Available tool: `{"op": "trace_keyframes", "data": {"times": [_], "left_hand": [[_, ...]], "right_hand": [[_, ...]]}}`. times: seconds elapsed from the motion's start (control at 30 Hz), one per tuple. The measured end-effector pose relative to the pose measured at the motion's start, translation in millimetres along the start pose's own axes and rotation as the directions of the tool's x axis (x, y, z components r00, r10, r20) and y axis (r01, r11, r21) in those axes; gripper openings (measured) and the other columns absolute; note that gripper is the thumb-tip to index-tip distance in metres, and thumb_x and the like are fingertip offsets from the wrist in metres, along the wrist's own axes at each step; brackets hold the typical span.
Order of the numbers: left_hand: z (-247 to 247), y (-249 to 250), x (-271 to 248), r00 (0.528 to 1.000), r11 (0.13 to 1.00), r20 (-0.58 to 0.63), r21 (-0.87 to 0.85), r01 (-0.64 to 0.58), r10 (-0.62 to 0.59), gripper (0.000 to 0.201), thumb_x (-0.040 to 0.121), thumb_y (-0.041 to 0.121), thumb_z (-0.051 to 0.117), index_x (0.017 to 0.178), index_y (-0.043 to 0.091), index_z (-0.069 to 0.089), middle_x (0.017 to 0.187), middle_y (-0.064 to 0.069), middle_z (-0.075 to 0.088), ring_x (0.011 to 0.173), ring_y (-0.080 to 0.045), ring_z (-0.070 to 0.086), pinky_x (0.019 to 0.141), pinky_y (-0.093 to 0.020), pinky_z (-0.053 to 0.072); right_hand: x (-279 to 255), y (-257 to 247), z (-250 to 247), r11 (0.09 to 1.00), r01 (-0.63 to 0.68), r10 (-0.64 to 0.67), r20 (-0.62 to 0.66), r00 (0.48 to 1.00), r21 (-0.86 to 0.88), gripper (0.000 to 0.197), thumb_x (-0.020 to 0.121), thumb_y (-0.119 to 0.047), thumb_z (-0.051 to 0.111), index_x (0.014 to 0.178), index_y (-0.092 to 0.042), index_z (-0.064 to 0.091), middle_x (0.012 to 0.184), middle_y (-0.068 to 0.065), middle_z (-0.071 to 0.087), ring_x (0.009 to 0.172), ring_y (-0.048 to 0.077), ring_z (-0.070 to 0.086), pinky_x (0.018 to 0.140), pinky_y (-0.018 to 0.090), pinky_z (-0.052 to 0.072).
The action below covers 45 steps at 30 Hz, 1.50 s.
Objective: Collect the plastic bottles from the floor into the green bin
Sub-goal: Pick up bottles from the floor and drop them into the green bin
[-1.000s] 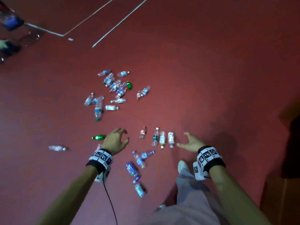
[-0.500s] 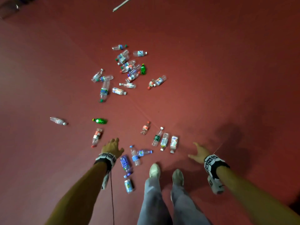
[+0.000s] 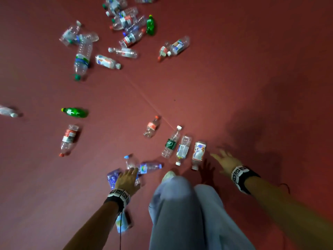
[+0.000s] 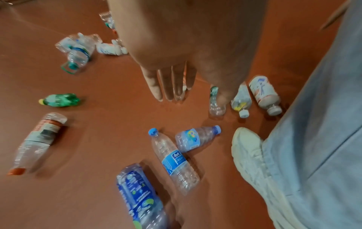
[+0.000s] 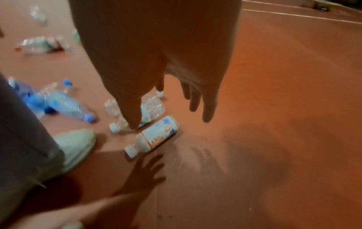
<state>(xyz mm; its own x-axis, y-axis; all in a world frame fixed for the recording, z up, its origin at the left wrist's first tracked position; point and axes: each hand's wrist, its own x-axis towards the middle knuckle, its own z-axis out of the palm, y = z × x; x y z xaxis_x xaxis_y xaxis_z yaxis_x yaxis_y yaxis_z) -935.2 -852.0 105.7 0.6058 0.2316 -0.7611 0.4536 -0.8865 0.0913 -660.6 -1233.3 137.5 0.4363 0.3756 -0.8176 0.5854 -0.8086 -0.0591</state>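
Observation:
Many plastic bottles lie scattered on the red floor (image 3: 234, 78). My left hand (image 3: 127, 179) hangs open, fingers straight, just above a clear bottle with a blue label (image 4: 174, 161) and a dark blue bottle (image 4: 140, 195); it holds nothing. My right hand (image 3: 225, 159) is spread open in the air to the right of a white-labelled bottle (image 3: 198, 154), also seen as the white-labelled bottle (image 5: 154, 136) below the fingers (image 5: 208, 108). Two more clear bottles (image 3: 182, 149) lie beside it. The green bin is not in view.
A large cluster of bottles (image 3: 126, 24) lies farther ahead. A green bottle (image 3: 74, 112) and a red-capped bottle (image 3: 68, 138) lie to the left. My legs in grey trousers (image 3: 189, 213) and a white shoe (image 4: 248, 151) stand between the near bottles.
The view has dropped closer to the floor. My left hand moved right over the blue-labelled bottles; my right hand came down nearer the white-labelled bottle.

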Motion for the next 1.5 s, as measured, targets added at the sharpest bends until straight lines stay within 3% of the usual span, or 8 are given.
{"op": "trace_keyframes", "data": {"times": [0.13, 0.23, 0.33, 0.43, 0.57, 0.63, 1.03, 1.5], "left_hand": [[46, 6, 74, 0.998, 0.997, 0.003, 0.032, -0.07, 0.07, 0.089, 0.033, 0.041, 0.094, 0.113, 0.007, 0.073, 0.101, -0.008, 0.072, 0.085, -0.03, 0.073, 0.068, -0.037, 0.061], [79, 6, 128, 0.997, 0.991, 0.043, 0.114, -0.064, 0.06, 0.093, 0.037, 0.043, 0.095, 0.119, 0.008, 0.069, 0.109, -0.007, 0.069, 0.094, -0.029, 0.07, 0.077, -0.04, 0.06], [109, 5, 173, 0.994, 0.962, 0.084, 0.257, -0.095, 0.076, 0.087, 0.054, 0.051, 0.09, 0.127, 0.012, 0.063, 0.118, -0.005, 0.065, 0.103, -0.027, 0.065, 0.087, -0.04, 0.055], [129, 3, 200, 0.992, 0.927, 0.044, 0.352, -0.128, 0.12, 0.059, 0.079, 0.047, 0.073, 0.132, 0.024, 0.059, 0.131, -0.004, 0.061, 0.106, -0.025, 0.063, 0.094, -0.04, 0.047], [101, 19, 183, 0.993, 0.938, 0.008, 0.329, -0.111, 0.114, 0.063, 0.093, 0.051, 0.059, 0.146, 0.019, 0.044, 0.138, -0.006, 0.056, 0.11, -0.025, 0.064, 0.096, -0.039, 0.048], [76, 23, 163, 0.998, 0.963, -0.027, 0.264, -0.054, 0.063, 0.068, 0.094, 0.052, 0.058, 0.148, 0.018, 0.038, 0.133, -0.003, 0.056, 0.114, -0.024, 0.061, 0.097, -0.036, 0.048], [-146, 45, -77, 0.977, 0.988, -0.161, -0.089, 0.125, -0.138, 0.067, 0.081, 0.047, 0.072, 0.133, 0.016, 0.044, 0.123, -0.006, 0.063, 0.11, -0.033, 0.064, 0.083, -0.04, 0.05], [-423, 205, -390, 0.858, 0.824, -0.513, -0.475, -0.31, 0.027, 0.052, 0.081, 0.038, 0.078, 0.112, 0.017, 0.043, 0.103, -0.002, 0.061, 0.085, -0.026, 0.059, 0.072, -0.032, 0.044]], "right_hand": [[92, -1, 30, 0.967, 0.06, -0.076, -0.056, 0.996, -0.248, 0.087, 0.095, -0.006, 0.051, 0.159, -0.043, 0.005, 0.169, 0.005, -0.009, 0.156, 0.032, -0.005, 0.122, 0.058, 0.016], [152, -1, 49, 0.902, 0.132, -0.186, -0.092, 0.978, -0.41, 0.098, 0.089, -0.011, 0.065, 0.16, -0.039, 0.004, 0.169, 0.006, -0.014, 0.156, 0.032, -0.009, 0.123, 0.061, 0.005], [198, -4, 63, 0.813, 0.165, -0.245, -0.071, 0.967, -0.558, 0.071, 0.104, -0.024, 0.047, 0.162, -0.035, 0.007, 0.17, 0.008, -0.011, 0.156, 0.032, -0.01, 0.123, 0.062, 0.002], [224, -5, 75, 0.776, 0.168, -0.262, -0.068, 0.963, -0.608, 0.057, 0.109, -0.035, 0.037, 0.161, -0.032, 0.015, 0.17, 0.009, 0.001, 0.156, 0.032, 0.001, 0.122, 0.061, 0.006], [215, -12, 65, 0.872, 0.154, -0.219, -0.089, 0.972, -0.464, 0.049, 0.089, -0.037, 0.07, 0.134, -0.021, 0.057, 0.139, 0.004, 0.056, 0.13, 0.028, 0.05, 0.108, 0.048, 0.03], [199, -7, 59, 0.942, 0.06, -0.113, -0.144, 0.983, -0.331, 0.054, 0.09, -0.032, 0.067, 0.139, -0.02, 0.049, 0.141, 0.002, 0.051, 0.133, 0.025, 0.044, 0.108, 0.043, 0.034], [-79, -26, -89, 0.903, -0.089, 0.193, -0.212, 0.958, 0.42, 0.067, 0.079, -0.05, 0.078, 0.13, -0.019, 0.049, 0.12, 0.009, 0.063, 0.106, 0.033, 0.066, 0.086, 0.036, 0.051], [-431, -58, -291, 0.233, 0.259, 0.408, -0.336, 0.849, 0.937, 0.049, 0.077, -0.037, 0.084, 0.111, -0.02, 0.053, 0.098, -0.011, 0.068, 0.083, 0.003, 0.066, 0.064, 0.02, 0.05]]}}
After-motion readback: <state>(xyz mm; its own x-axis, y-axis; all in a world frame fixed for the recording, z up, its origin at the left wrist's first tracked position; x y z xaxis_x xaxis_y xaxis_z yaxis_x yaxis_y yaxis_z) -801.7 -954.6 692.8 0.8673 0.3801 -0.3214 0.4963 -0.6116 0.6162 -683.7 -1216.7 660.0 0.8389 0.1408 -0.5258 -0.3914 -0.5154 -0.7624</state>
